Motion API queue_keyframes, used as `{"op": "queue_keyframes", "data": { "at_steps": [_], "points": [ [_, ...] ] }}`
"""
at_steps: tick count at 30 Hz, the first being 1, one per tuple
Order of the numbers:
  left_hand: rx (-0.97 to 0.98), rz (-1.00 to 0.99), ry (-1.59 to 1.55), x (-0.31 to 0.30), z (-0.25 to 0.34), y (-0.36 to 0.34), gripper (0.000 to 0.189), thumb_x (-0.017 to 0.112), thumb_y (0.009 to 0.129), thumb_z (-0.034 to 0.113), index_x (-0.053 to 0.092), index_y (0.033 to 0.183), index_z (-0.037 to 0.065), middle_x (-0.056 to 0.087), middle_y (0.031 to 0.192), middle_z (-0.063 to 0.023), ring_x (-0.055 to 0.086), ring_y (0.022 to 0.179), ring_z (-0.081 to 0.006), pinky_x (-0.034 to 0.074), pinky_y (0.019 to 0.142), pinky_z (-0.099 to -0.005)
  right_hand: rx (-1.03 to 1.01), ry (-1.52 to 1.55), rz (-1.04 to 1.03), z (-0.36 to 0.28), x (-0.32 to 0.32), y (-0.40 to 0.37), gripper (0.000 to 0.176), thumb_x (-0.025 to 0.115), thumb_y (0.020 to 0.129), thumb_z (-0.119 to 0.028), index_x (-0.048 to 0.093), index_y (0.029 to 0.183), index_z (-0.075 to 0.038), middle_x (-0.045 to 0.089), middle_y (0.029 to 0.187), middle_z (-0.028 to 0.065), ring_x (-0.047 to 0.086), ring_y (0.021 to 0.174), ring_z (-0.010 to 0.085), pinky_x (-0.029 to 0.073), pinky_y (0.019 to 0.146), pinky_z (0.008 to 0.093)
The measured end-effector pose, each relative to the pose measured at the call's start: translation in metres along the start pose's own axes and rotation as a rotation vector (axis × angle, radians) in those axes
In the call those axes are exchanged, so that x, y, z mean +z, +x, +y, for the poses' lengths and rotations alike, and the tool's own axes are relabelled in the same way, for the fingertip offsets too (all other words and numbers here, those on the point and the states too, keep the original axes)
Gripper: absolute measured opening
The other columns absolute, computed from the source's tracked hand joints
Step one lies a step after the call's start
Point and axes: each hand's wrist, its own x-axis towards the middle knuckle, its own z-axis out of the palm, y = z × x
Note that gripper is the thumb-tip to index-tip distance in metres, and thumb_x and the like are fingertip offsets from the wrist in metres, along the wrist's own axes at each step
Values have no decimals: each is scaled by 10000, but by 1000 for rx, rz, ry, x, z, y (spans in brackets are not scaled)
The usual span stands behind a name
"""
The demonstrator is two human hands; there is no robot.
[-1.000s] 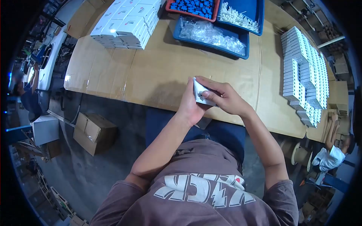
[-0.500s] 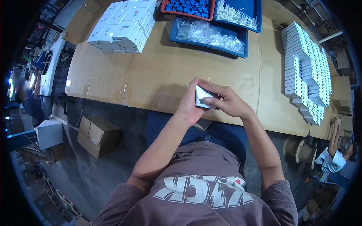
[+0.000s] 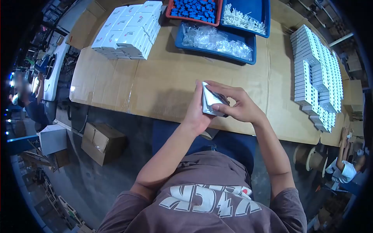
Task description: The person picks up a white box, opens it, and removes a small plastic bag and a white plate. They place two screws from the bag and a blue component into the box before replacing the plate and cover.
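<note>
Close to the table's front edge, both hands meet around a small, flat white-and-silver packet (image 3: 209, 100) with a shiny face, whose exact kind I cannot tell. My left hand (image 3: 195, 113) cups its left side and underside, fingertips up at the top corner. From the right, my right hand (image 3: 244, 105) pinches it, fingers along the top edge and thumb on the lower face. The packet's top layer looks bent away from a darker part beneath. My right fingers hide its far edge.
White boxes (image 3: 134, 35) are stacked at the back left, white slotted pieces (image 3: 316, 79) at the right. Trays hold blue parts (image 3: 194, 10), white sticks (image 3: 243, 19) and clear plastic pieces (image 3: 217, 40). A carton (image 3: 103, 143) stands on the floor. People work at both sides.
My right hand has shifted slightly right, and the packet's top layer now stands more apart from the part beneath. The view has tilted a little.
</note>
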Motion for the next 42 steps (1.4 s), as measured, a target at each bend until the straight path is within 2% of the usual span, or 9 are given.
{"op": "queue_keyframes", "data": {
  "at_steps": [5, 8, 13, 17, 32, 38, 40, 41, 42],
  "points": [
    [-12, 124, -92, 2, -1, -4, 553, 377, 1068, 630, 556, 1280, 152, 643, 1151, -52, 665, 1062, -186, 576, 921, -383, -113, -152, 44, -10, 12, 2, 745, 855, 804, -309, 558, 1412, 3, 573, 1428, 209, 589, 1285, 386, 486, 1063, 430],
    [-17, 63, -151, -3, 2, -5, 518, 420, 1069, 591, 572, 1299, 152, 638, 1220, -55, 649, 1134, -222, 545, 992, -443, -114, -206, 58, -7, 19, 2, 747, 842, 823, -353, 565, 1427, -13, 555, 1458, 192, 580, 1312, 360, 471, 1081, 423],
    [-83, 161, -154, 12, 3, -10, 655, 359, 1046, 677, 548, 1362, 136, 620, 1276, -100, 637, 1173, -284, 530, 995, -473, -311, -416, 102, 0, 31, -2, 777, 795, 833, -395, 559, 1426, 47, 551, 1452, 248, 555, 1312, 439, 435, 1117, 492],
    [-105, 213, -77, 12, 5, -15, 701, 320, 1045, 695, 532, 1395, 125, 617, 1307, -101, 635, 1194, -277, 535, 1003, -479, -385, -397, 105, 5, 36, -6, 750, 791, 845, -371, 556, 1427, 40, 529, 1470, 253, 539, 1334, 429, 403, 1127, 563],
    [-46, 101, -25, -6, 3, -12, 701, 279, 1082, 629, 514, 1418, 61, 600, 1390, -138, 610, 1273, -271, 498, 1081, -463, -311, -387, 57, 0, 38, -12, 771, 729, 891, -383, 482, 1509, 6, 459, 1571, 215, 410, 1475, 416, 286, 1213, 587],
    [9, 208, 16, 6, 10, -12, 564, 444, 1067, 563, 546, 1377, 103, 636, 1310, -89, 638, 1188, -226, 519, 1020, -432, -201, -345, 29, 11, 32, -8, 630, 607, 994, -311, 458, 1535, -23, 418, 1613, 181, 328, 1523, 408, 223, 1235, 601],
    [26, 168, -9, 2, 9, -11, 442, 587, 1030, 415, 567, 1354, 114, 641, 1286, -68, 634, 1169, -208, 515, 1010, -406, -157, -407, 21, 13, 31, -6, 594, 567, 1025, -295, 449, 1540, -25, 398, 1627, 170, 307, 1531, 408, 210, 1235, 609],
    [22, 149, 12, -5, 7, -8, 441, 605, 1023, 381, 565, 1367, 107, 640, 1286, -71, 631, 1176, -210, 511, 1018, -404, -166, -525, 60, 13, 32, -6, 571, 599, 1025, -240, 457, 1524, -1, 393, 1619, 217, 277, 1552, 383, 220, 1245, 551],
    [18, 127, 33, -9, 7, -5, 443, 622, 1015, 346, 562, 1379, 101, 639, 1285, -73, 628, 1184, -211, 508, 1027, -402, -84, -371, 236, 8, 39, -7, 564, 621, 1015, -217, 472, 1507, 14, 398, 1610, 235, 269, 1558, 367, 222, 1246, 526]
  ]
}}
